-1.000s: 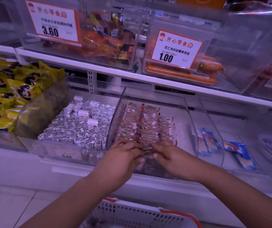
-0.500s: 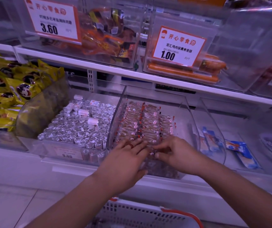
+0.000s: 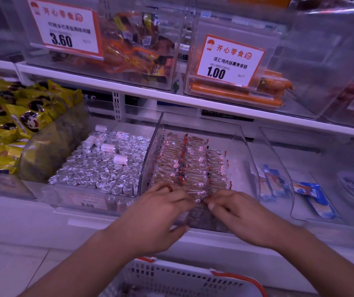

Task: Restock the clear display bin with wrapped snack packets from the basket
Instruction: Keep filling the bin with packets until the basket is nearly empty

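The clear display bin stands in the middle of the lower shelf. Rows of clear-wrapped snack packets with red edges fill its left and middle; bare floor shows along its right wall. Both hands are at the bin's front edge. My left hand, with a ring on one finger, lies with straight fingers on the front packets. My right hand has its thumb and fingertips drawn together on the edge of a front packet. The white basket with an orange rim sits below my arms; its contents are hardly visible.
A bin of foil-wrapped rolls stands left of the display bin, with yellow snack bags beyond it. Blue packets lie in the bin to the right. The upper shelf carries bins with price tags.
Both hands have shifted slightly along the front row of packets. My left hand's fingers have straightened and spread over the packets, while my right fingertips closed on a packet's edge.
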Demonstrator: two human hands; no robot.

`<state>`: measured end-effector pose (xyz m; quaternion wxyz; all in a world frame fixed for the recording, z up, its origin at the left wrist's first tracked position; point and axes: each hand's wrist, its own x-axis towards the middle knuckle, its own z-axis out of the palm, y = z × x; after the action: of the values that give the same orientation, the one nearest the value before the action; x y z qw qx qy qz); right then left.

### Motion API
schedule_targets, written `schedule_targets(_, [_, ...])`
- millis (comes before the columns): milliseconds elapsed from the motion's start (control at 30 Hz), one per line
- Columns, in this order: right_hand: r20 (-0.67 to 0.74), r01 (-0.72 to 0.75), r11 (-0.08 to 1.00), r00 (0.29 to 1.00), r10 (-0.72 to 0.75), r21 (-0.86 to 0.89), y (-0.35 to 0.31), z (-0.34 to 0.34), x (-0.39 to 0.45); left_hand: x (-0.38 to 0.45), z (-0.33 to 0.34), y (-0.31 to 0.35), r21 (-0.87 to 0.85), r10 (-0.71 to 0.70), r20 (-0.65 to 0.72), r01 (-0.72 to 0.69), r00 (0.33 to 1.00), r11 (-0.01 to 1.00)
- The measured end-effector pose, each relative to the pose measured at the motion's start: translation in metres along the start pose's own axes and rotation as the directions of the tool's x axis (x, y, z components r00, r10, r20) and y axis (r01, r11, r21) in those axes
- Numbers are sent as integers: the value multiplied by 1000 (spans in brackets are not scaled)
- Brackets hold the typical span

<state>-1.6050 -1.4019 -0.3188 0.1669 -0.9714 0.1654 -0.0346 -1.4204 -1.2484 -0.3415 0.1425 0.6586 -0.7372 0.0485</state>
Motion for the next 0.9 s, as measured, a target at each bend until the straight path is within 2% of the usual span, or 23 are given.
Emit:
schedule_targets(33, [-9, 6, 1000, 1000, -6, -29, -1, 1, -1, 0, 1, 0, 7, -8, 22, 7, 1000, 1000])
schedule_targets(167, [-193, -16, 992, 981, -9, -128, -5, 4, -3, 2, 1, -5, 53, -75, 52, 72, 996, 996])
schedule_targets(200, [-165, -16, 990, 986, -8, -143, -6, 6, -3, 2, 2, -6, 53, -81, 44, 79, 996, 995])
schedule_targets(267, [0, -9, 991, 1000, 9, -133, -8, 12, -3, 1, 5, -5, 25, -89, 12, 89, 996, 996])
schedule_targets(333, [135, -73, 994, 987, 85, -85, -8, 16, -4, 2, 8, -6, -23, -111, -35, 111, 993, 994])
schedule_targets(400, [194, -112, 992, 974, 120, -53, -11, 13, -3, 5, 10, -6, -30, -145, -32, 144, 989, 989])
schedule_targets(500, [299, -156, 987, 944, 140, 30, -10, 3, 3, 12, 16, -3, 68, -164, 54, 160, 985, 985])
schedule_targets(567, [280, -197, 960, 950, 137, 198, -13, 1, 9, 15, 17, 0, 80, -181, 74, 175, 981, 981])
schedule_targets(633, [33, -211, 882, 975, 217, 421, -16, 1, 21, 17, 16, 1, 63, -193, 70, 189, 979, 980])
schedule_targets(700, [-209, -257, 818, 888, 410, 514, -12, 0, 45, 17, 16, 1, 80, -202, 62, 197, 977, 977])
schedule_targets(733, [-212, -335, 736, 815, 540, 588, -11, -2, 61, 16, 17, 0, 88, -206, 48, 202, 977, 976])
schedule_targets(800, [-25, -475, 445, 662, 749, 759, -9, -1, 92, 15, 19, -2, 84, -217, 25, 214, 976, 973])
schedule_targets(833, [70, -497, 336, 633, 771, 800, -11, 4, 104, 15, 20, -3, 76, -215, 25, 212, 976, 974])
schedule_targets(900, [160, -525, 285, 648, 744, 802, -16, 18, 118, 16, 22, -5, 65, -186, 39, 184, 982, 981])
